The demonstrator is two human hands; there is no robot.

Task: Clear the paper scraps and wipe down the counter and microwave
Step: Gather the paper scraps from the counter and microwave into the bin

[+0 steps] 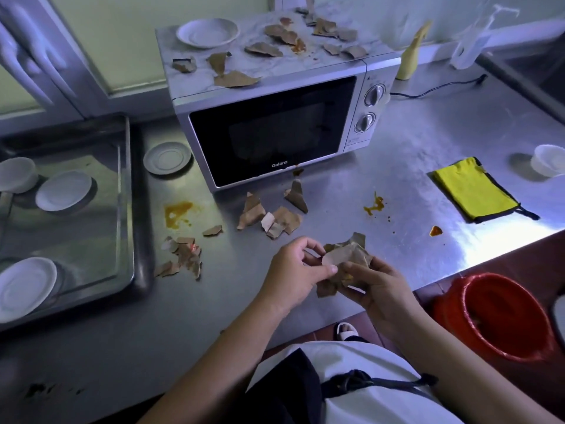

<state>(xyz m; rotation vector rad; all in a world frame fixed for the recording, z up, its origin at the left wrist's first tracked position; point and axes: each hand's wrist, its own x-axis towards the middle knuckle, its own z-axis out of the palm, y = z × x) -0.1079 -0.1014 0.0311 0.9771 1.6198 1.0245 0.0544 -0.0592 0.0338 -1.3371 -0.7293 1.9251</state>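
A bundle of brown paper scraps (347,263) is held between the left hand (293,272) and the right hand (377,289), both closed on it, just above the front of the steel counter (412,166).

Risks:
- The bundle is loose and uneven; pieces are likely to be dropped on the floor while it is carried to the red bucket (501,316) below the counter edge.
- Orange sauce stains (177,211) lie near the remaining scraps (272,217); sauce may be smeared if scraps are swept through it.
- Scraps on the microwave (275,117) top lie beside a white saucer (208,32), which could be knocked off during clearing.

Containers:
- The red bucket appears lined; its contents cannot be made out.
- The metal tray (128,209) at the left holds white dishes, apparently empty.
- A white bowl (548,160) stands at the right edge; its contents are not visible.

The yellow cloth (475,191) lies unused on the counter.
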